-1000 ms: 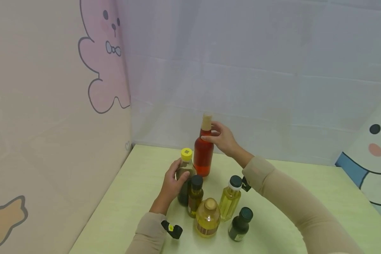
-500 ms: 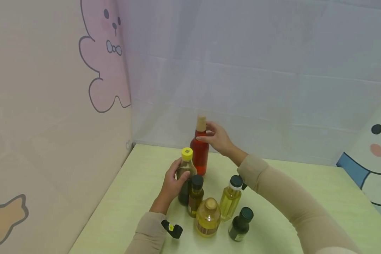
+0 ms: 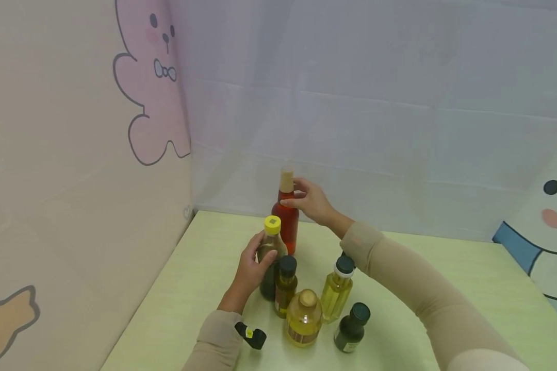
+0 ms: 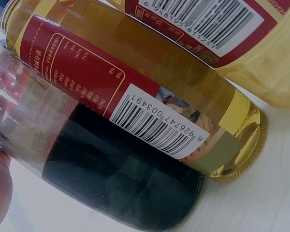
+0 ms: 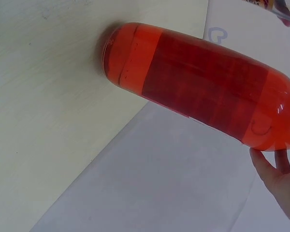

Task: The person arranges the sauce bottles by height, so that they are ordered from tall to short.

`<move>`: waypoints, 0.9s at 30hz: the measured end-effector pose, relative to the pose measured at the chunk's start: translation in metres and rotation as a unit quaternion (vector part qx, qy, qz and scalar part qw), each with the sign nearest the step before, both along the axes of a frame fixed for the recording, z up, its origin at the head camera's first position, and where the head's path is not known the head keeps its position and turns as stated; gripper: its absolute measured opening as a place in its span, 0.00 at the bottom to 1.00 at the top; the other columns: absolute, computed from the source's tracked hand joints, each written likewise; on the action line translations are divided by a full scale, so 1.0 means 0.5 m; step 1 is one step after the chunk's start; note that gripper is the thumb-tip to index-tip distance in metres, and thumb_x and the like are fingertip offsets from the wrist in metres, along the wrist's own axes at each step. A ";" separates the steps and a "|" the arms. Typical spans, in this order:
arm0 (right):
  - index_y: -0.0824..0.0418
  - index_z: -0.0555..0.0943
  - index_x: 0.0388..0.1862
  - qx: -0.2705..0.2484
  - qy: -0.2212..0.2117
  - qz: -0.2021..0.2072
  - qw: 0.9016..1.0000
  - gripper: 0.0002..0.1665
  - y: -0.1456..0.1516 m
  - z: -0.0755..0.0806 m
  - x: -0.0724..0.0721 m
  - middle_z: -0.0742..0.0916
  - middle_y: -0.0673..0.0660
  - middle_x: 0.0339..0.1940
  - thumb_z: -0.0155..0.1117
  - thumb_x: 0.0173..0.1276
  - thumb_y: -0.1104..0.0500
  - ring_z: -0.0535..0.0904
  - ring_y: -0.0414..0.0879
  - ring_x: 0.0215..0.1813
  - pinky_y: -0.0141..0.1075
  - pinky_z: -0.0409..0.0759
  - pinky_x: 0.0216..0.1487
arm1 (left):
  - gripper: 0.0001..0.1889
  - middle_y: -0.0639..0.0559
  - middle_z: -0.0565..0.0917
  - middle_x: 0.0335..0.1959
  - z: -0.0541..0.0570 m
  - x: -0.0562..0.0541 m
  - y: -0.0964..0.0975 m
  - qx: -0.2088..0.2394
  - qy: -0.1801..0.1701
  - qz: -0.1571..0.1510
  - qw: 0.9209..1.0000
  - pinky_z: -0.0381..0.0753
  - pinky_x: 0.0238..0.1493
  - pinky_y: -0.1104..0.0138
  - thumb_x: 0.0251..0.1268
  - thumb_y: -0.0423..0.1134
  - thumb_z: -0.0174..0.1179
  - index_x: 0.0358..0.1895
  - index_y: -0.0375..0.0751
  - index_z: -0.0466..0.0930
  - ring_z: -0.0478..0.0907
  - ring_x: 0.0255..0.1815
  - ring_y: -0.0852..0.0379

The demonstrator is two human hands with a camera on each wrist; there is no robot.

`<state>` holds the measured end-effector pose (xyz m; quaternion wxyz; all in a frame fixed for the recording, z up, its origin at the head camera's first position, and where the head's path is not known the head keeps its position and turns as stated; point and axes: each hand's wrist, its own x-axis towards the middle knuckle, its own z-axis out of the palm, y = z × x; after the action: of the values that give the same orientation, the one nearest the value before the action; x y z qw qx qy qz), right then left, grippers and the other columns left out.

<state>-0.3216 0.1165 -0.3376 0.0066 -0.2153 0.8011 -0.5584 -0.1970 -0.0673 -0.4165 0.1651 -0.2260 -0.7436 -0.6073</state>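
Observation:
My right hand (image 3: 312, 202) pinches the neck of a tall red bottle (image 3: 288, 226) with a pale cap. In the right wrist view the red bottle's base (image 5: 121, 55) stands at the table surface. My left hand (image 3: 252, 265) is wrapped round a yellow-capped bottle (image 3: 269, 286), just in front of the red one. Dark liquid fills the lower part of this yellow-capped bottle (image 4: 121, 169), while its upper part is see-through. Against its right side stands a slim black-capped oil bottle (image 3: 285, 291), whose red label and barcode face the left wrist camera.
Nearer me stand a round gold-topped bottle (image 3: 304, 324), a square yellow oil bottle (image 3: 337, 293) and a small dark bottle (image 3: 349, 330). A pale curtain (image 3: 376, 118) hangs behind the table (image 3: 445, 273), and a printed wall sheet (image 3: 74, 180) closes off the left.
My right hand has moved the red bottle left, so it now stands partly behind the yellow-capped bottle. The left hand and the other bottles have stayed put.

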 end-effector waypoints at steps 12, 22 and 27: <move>0.61 0.73 0.64 0.017 0.013 0.016 1.000 0.31 -0.019 -0.006 -0.012 0.80 0.60 0.57 0.71 0.63 0.60 0.78 0.59 0.56 0.52 0.78 0.55 | 0.26 0.28 0.71 0.60 0.008 0.007 -0.004 -0.018 -0.029 0.012 0.999 0.63 0.64 0.43 0.67 0.27 0.55 0.66 0.21 0.63 0.67 0.63 0.33; 0.62 0.72 0.65 0.011 -0.002 0.022 1.000 0.31 -0.031 -0.011 -0.013 0.79 0.61 0.59 0.71 0.64 0.62 0.77 0.60 0.57 0.52 0.77 0.56 | 0.25 0.29 0.72 0.60 0.010 0.010 -0.004 -0.020 -0.034 0.011 0.999 0.64 0.64 0.42 0.69 0.28 0.55 0.66 0.23 0.64 0.67 0.63 0.33; 0.62 0.72 0.65 0.012 -0.001 0.027 1.000 0.31 -0.038 -0.016 -0.017 0.79 0.61 0.59 0.70 0.64 0.61 0.77 0.58 0.57 0.51 0.76 0.57 | 0.25 0.29 0.72 0.60 0.007 0.008 -0.006 -0.019 -0.027 0.008 0.999 0.64 0.63 0.42 0.68 0.27 0.55 0.66 0.22 0.64 0.67 0.63 0.33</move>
<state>-0.3300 0.0975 -0.3454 0.0250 -0.2360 0.8019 -0.5484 -0.1928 -0.0705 -0.4129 0.1451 -0.2068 -0.7609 -0.5976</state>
